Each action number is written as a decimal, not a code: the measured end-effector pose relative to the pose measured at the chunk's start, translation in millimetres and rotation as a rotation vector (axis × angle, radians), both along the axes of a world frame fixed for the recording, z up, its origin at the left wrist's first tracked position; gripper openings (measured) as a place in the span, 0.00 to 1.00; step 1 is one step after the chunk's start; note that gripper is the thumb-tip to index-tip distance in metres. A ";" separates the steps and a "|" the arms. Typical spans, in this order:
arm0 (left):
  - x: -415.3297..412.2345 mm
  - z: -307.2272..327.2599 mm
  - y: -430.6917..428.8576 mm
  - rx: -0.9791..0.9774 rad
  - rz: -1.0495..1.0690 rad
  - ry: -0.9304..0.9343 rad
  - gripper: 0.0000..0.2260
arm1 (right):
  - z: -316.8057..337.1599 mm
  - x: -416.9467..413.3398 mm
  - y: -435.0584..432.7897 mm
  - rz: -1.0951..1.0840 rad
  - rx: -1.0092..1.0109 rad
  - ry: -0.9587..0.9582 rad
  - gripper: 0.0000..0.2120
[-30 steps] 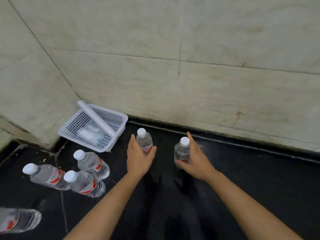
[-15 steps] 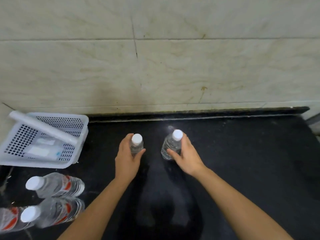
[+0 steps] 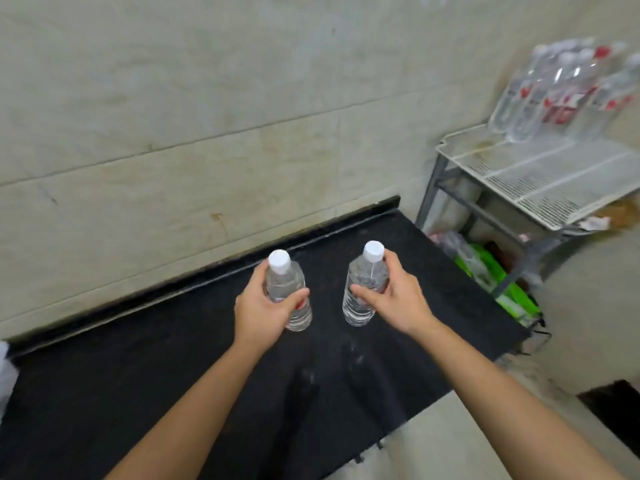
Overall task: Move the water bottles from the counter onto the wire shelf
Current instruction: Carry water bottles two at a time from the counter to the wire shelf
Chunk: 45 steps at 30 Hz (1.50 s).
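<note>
My left hand (image 3: 262, 311) grips a clear water bottle (image 3: 289, 289) with a white cap, held above the black counter (image 3: 173, 393). My right hand (image 3: 398, 299) grips a second clear bottle (image 3: 363, 289) with a white cap, also lifted off the counter. Both bottles are upright, slightly tilted. The white wire shelf (image 3: 547, 174) stands to the right of the counter, beyond its end. Several water bottles with red labels (image 3: 561, 91) stand at the back of that shelf, blurred.
A tiled wall (image 3: 207, 116) runs behind the counter. Under the wire shelf, a grey metal frame (image 3: 485, 216) holds green packages (image 3: 498, 282) and clear plastic. A white edge of something shows at the far left (image 3: 5, 372). The floor lies past the counter's right end.
Both hands have lifted their bottles off the counter. My view has swung right: the white basket and lying bottles left the frame, and the wire shelf came into sight.
</note>
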<state>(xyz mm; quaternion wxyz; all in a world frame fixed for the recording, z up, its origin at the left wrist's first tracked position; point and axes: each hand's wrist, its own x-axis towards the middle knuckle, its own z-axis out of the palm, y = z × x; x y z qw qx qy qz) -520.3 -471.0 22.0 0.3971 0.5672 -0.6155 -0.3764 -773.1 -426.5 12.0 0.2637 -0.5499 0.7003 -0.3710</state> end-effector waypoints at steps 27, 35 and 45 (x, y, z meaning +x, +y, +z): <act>-583.1 143.3 -22.4 -0.294 -0.352 0.254 0.26 | 141.5 -553.8 44.9 -0.416 -0.483 -0.081 0.40; -683.9 160.4 -111.9 -0.159 -0.266 0.174 0.34 | 164.3 -645.2 -53.3 -0.342 -0.460 -0.031 0.39; -767.9 137.6 -180.2 -0.041 -0.075 0.147 0.34 | 130.7 -721.4 -179.4 -0.102 -0.390 -0.132 0.37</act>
